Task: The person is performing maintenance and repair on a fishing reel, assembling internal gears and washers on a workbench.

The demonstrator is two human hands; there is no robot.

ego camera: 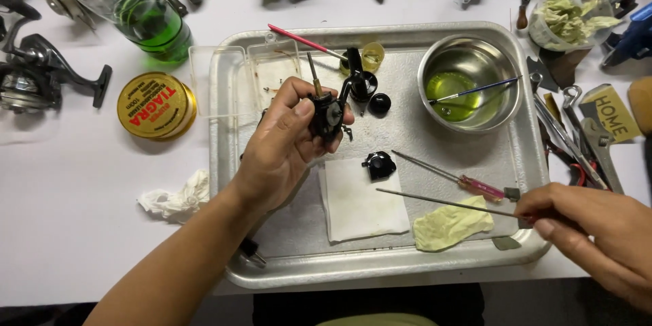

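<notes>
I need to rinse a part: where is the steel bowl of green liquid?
The steel bowl sits in the tray's far right corner, a thin brush resting across it.

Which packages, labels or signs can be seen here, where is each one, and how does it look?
Round tin: left of the metal tray, flat, gold rim, red lid with gold lettering.
Yellow tag: right edge, among the tools, tilted, dark lettering.
Clear bottle: top left, lying tilted, green liquid inside, no label visible.

My left hand [282, 146] grips a black reel body [327, 112] above the metal tray [475, 163]; my right hand [598, 234] pinches a thin screwdriver [445, 202] near a yellow cloth [449, 225].
</notes>
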